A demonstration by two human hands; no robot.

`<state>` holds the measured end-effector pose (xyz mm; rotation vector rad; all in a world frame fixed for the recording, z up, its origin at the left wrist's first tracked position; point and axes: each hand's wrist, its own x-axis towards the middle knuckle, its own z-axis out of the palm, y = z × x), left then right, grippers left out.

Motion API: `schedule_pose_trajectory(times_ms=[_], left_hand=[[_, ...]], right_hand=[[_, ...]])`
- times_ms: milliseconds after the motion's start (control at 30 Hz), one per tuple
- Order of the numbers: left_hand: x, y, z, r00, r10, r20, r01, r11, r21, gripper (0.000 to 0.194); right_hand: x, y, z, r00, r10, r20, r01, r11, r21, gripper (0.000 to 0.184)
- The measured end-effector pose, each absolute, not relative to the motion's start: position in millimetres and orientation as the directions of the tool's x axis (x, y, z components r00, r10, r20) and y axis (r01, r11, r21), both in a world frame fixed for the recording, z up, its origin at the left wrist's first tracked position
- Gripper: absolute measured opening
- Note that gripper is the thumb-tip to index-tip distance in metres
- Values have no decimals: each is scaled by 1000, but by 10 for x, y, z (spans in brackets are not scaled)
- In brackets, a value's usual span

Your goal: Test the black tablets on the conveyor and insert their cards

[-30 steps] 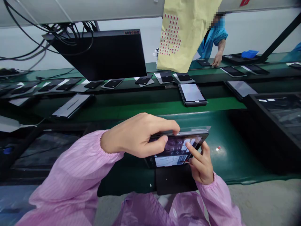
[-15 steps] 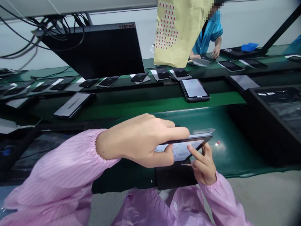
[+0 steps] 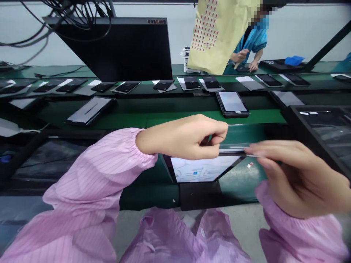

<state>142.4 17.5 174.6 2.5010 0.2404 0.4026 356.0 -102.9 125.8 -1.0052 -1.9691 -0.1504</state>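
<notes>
A tablet (image 3: 205, 170) with a lit screen is held tilted over the bench, its screen facing me. My left hand (image 3: 189, 138) is closed on its upper edge, with the fingers curled over the top. At the tablet's upper right corner, my right hand (image 3: 298, 175) pinches a thin pale piece (image 3: 254, 156) between thumb and fingers; its kind cannot be made out. Beneath the tablet lies a flat black block (image 3: 200, 195). A small red and white scrap (image 3: 250, 164) rests on the green mat (image 3: 241, 186).
A stacked tablet (image 3: 233, 102) and another tablet (image 3: 90, 109) lie beyond my hands. Black trays (image 3: 315, 135) flank the work spot. A monitor (image 3: 117, 51) and a yellow sheet (image 3: 219, 36) hang ahead. Across the bench, a person in a blue sleeve (image 3: 259, 40) works.
My right hand has moved from below the tablet's screen out to its upper right corner. The tablet has tipped to show more of its screen, and my left hand has shifted slightly upward.
</notes>
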Motion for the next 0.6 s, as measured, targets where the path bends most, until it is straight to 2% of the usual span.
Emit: schedule_pose_trajectory(times_ms=[133,233,367,467,600], left_hand=[[1213,56,1666,756,531,381,132,-695,707,16],[1094,-20,1563,636,638,435,96,-624,776,19],[1030,-56,1444,607,634,479,-2,-602,799,9],[1021,-55,1363,593,590,548,-42,-657,752,4],[1037,-53,1224,490,551,676,-67,-749,659,5]], right_hand=[[3178,-752,1540,-393,556,732,750,654,-94,8],[3063,-640,1570,-511,519,685,735,677,35,11],[3065,-572,1582,-574,549,607,698,716,12,11],[3076,-536,1615,-610,568,553,683,731,3,11],[3066,-515,1670,-651,537,537,671,738,75,8]])
